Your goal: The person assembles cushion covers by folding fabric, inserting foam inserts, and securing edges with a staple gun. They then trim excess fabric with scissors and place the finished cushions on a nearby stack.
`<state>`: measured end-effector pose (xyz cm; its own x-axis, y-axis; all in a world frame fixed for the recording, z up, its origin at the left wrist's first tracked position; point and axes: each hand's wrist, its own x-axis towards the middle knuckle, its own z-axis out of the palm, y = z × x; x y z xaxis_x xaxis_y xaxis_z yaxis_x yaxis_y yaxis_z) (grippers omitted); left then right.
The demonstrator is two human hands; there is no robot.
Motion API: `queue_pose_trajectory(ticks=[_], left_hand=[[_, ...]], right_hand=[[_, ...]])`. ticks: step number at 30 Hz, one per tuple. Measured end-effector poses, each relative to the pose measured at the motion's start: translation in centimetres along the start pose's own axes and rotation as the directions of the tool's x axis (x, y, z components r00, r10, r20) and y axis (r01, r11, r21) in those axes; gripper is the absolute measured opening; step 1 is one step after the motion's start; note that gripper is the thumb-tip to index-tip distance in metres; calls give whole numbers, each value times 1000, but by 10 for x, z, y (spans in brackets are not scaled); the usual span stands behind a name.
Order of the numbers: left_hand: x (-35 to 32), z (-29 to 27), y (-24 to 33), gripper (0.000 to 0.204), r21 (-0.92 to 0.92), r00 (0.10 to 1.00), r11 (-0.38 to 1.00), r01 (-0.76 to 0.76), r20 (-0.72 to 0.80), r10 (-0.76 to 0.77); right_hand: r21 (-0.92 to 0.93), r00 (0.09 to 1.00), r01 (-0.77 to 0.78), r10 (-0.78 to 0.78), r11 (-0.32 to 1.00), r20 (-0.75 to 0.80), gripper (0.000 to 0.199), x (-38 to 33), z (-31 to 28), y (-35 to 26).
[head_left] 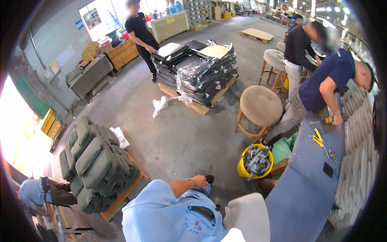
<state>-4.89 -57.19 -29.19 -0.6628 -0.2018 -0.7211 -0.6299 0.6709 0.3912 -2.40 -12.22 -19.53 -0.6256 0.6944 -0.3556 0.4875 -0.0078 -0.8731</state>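
My left hand (198, 181) hangs in front of my body, with a bracelet at the wrist. Its fingers look loosely curled, and nothing shows in them. Of my right hand nothing can be seen; only a bright white patch, perhaps the sleeve, shows at the lower edge. Close by on that side stands a pale beige cushion (246, 218), and whether I touch it is hidden. Right of it runs a long blue-grey padded worktable (298, 181). On it lie yellow-handled pliers (317, 138) and a black phone (328, 170).
A yellow bucket (242, 166) of grey scraps sits beside the table, near a round stool (261, 105). Dark green cushions (96, 161) are piled at left. Ahead, a pallet holds wrapped black panels (201, 76). A co-worker (328, 86) bends over the table; other people stand farther off.
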Motion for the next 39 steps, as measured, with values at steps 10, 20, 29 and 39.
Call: queue_pose_trajectory(ticks=[10,20,29,39], left_hand=[[-67,138,71,39,17,968,971,-240,-70,241],[-21,133,128,31,-461,811,711,-531,-520,269],[8,121,211,60,-236,938,908,-346,-124,325],[-136,192,344,73,-944,810,327,45,225,541]], right_hand=[[-42,993,38,-43,998,-114,67,27,-134,77],[-75,971,90,-104,993,-214,53,55,-143,178],[-57,981,158,-163,986,-105,48,39,-179,52],[218,350,884,-895,413,277,57,-63,-262,-222]])
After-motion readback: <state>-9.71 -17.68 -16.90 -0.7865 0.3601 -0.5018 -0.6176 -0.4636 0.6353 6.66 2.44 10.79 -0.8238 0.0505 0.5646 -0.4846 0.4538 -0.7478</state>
